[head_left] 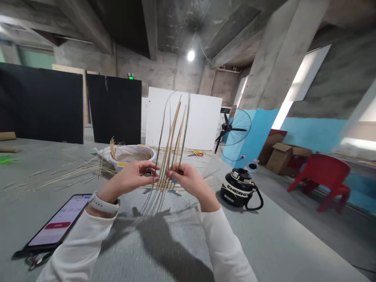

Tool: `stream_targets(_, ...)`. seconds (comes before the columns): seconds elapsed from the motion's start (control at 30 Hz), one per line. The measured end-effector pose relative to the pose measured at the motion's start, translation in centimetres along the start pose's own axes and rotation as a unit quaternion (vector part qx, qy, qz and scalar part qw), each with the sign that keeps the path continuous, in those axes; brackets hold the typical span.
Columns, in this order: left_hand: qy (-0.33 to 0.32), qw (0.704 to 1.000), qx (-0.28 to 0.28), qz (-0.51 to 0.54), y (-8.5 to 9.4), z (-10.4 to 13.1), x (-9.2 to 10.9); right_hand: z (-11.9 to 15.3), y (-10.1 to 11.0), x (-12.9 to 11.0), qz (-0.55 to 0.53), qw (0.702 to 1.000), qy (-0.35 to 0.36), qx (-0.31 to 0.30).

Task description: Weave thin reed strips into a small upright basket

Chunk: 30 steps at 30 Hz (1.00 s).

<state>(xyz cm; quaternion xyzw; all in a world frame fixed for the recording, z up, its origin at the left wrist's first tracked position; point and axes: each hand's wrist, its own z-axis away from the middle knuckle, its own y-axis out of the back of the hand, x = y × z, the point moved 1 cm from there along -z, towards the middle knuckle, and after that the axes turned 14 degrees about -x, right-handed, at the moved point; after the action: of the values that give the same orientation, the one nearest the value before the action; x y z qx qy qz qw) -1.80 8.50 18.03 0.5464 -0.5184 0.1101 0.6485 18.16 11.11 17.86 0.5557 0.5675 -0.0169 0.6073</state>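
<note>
1. Bamboo strips (172,137) are rising from the gray tabletop (264,243), the broadest surface nearby, between the two hands; more than five are overlapping too closely for an exact count.
2. Two black panels (41,102) and one white panel (202,121) are standing beyond the table, the white one directly behind the strips.
3. One red chair (323,172) and one cardboard box (279,158) are sitting off to the right; the box's contents are not showing.
4. One black-bladed fan (227,127) is standing past the far edge, beside a blue-painted column (261,129).
5. One white basin (151,156) is holding curled strips (132,156); the left hand (129,178) is blocking part of its near side.
6. One black, lidded water jug (239,192) is sitting right of the right hand (189,180), its contents hidden.
7. Right thumb and forefinger are pinching strips low down; the left fingers are curving around the bundle's left edge, though whether they are gripping, I cannot tell.
8. One phone (60,223) is lying beside the left forearm, displaying a timer.
9. One pair of red-and-yellow scissors (198,154) is lying beyond the right hand.
10. One white-strapped watch (104,205) is circling the left wrist.
</note>
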Motion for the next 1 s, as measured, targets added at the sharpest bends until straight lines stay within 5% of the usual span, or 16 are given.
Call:
stream_targets(0.17,0.007,1.000,-0.016,-0.021,0.9,-1.1,-0.4,-1.0,0.4,-0.6,0.008,1.000,0.012,-0.016)
stream_targets(0.4,-0.020,0.999,-0.037,-0.013,1.8,-3.1,-1.1,-3.2,0.6,2.0,-0.083,0.996,0.007,0.002)
stream_targets(0.57,0.018,1.000,0.011,0.008,1.6,-4.3,-2.0,-4.8,0.8,3.7,-0.120,0.993,0.001,-0.003)
stream_targets(1.0,-0.001,0.995,-0.023,0.098,1.1,-6.0,-4.4,-5.7,0.1,5.0,-0.162,0.987,-0.008,0.013)
